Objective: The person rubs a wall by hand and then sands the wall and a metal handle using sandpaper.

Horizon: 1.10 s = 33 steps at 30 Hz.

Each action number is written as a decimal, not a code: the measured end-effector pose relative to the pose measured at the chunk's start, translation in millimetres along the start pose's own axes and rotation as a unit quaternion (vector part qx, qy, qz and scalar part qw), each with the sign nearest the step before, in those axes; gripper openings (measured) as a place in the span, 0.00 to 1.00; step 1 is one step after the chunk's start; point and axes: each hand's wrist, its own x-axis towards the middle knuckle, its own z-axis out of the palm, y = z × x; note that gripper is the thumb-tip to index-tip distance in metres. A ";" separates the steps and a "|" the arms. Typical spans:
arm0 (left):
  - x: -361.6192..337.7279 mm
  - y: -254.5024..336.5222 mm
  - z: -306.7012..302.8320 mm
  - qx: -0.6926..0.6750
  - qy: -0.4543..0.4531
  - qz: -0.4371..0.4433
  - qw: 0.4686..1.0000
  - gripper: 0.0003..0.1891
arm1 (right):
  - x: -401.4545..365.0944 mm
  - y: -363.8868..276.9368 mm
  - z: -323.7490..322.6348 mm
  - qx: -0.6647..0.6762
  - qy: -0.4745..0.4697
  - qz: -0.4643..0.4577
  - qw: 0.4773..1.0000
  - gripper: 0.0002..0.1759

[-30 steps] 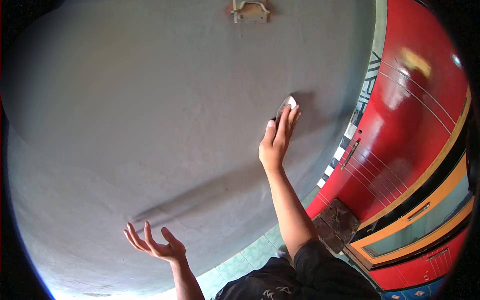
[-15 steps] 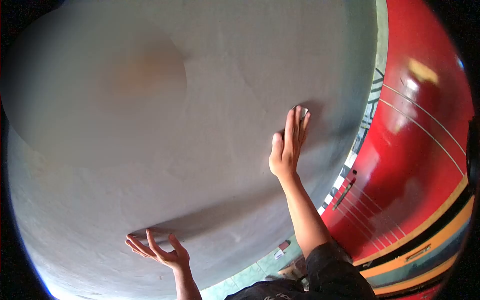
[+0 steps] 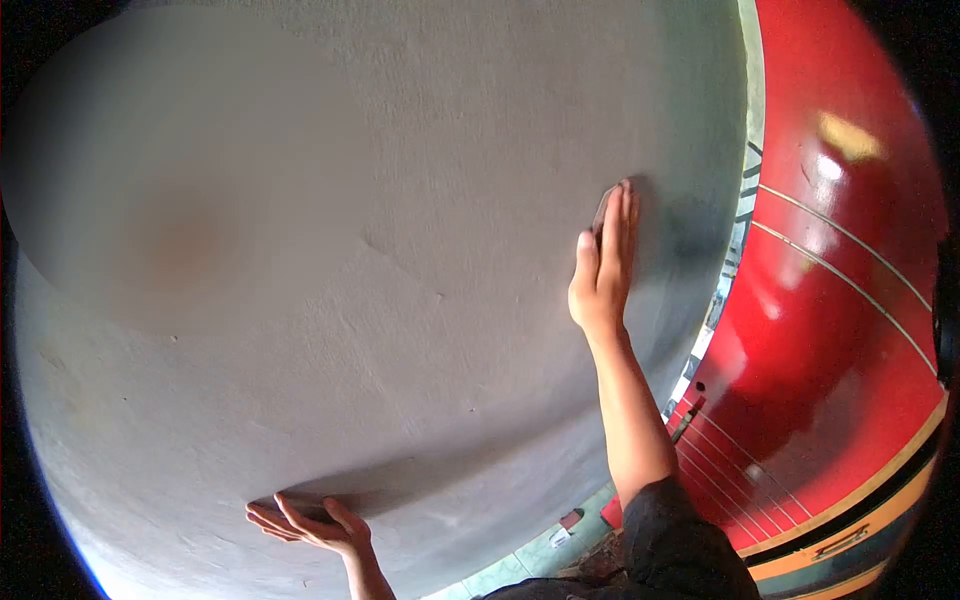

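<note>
A broad grey wall [image 3: 450, 360] with faint scratches and small bumps fills most of the view. My right hand [image 3: 604, 270] lies nearly flat against it on the right side, fingers together and pointing up. Beneath that palm is a thin sheet that looks like folded sandpaper [image 3: 601, 212]; its pale edge shows by the index finger, and the rest is covered. Low on the left, my left hand [image 3: 312, 525] has its fingers spread, holding nothing. Its fingertips are right at the wall, where its shadow falls.
At the right stands a glossy red cabinet [image 3: 800, 400] with a dark handle [image 3: 688, 420] and striped orange-and-black lower fronts. A patterned strip [image 3: 738, 230] runs between wall and cabinet. Pale green floor tiles [image 3: 500, 572] show below, with a small dark-red object [image 3: 571, 518] on them.
My right hand has slid up and to the right along the wall with the sheet under it. My left hand has shifted slightly down. The view has tilted a little.
</note>
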 end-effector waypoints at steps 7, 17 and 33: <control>4.0 1.2 1.7 -0.001 0.014 -0.001 1.000 0.35 | 28.9 -21.2 2.4 0.003 -0.084 -0.325 0.942 0.36; 0.9 1.8 2.6 0.018 0.029 -0.030 0.999 0.38 | 69.9 -19.6 2.8 0.028 -0.069 -0.314 0.947 0.31; 6.0 9.0 6.2 0.016 0.040 -0.035 0.998 0.36 | 87.4 -58.9 10.7 0.033 -0.096 -0.354 0.930 0.36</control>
